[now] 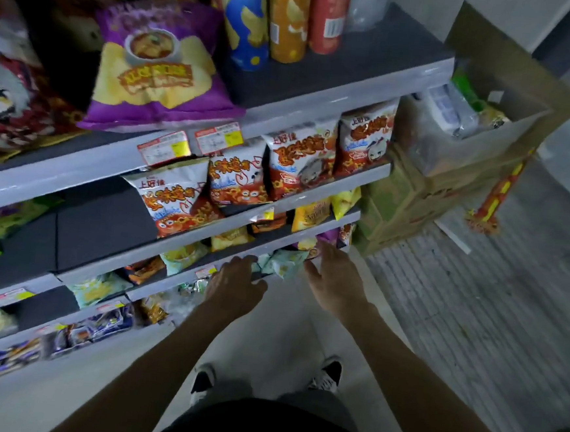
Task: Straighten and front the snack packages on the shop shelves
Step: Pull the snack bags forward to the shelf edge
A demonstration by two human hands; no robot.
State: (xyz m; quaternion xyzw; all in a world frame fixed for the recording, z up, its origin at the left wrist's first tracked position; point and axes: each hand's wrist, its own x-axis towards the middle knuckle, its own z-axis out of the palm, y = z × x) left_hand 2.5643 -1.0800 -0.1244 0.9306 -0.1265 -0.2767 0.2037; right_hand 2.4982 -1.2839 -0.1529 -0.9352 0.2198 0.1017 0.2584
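Down on the low shelf (165,288), the pale teal bag (283,261) sits between left hand (237,282) and right hand (335,279); fingers (329,251) loose, holding nothing; a clumsy nudge could knock it off the edge.

On the top shelf (375,52) we find a large chip bag (155,69) with canisters (285,18) standing to its right, a row of snack bags (273,167) on the shelf below (105,222), an open carton (487,146) further right, and lower down a small bag (283,261) between our left hand (234,280) and right hand (336,278).
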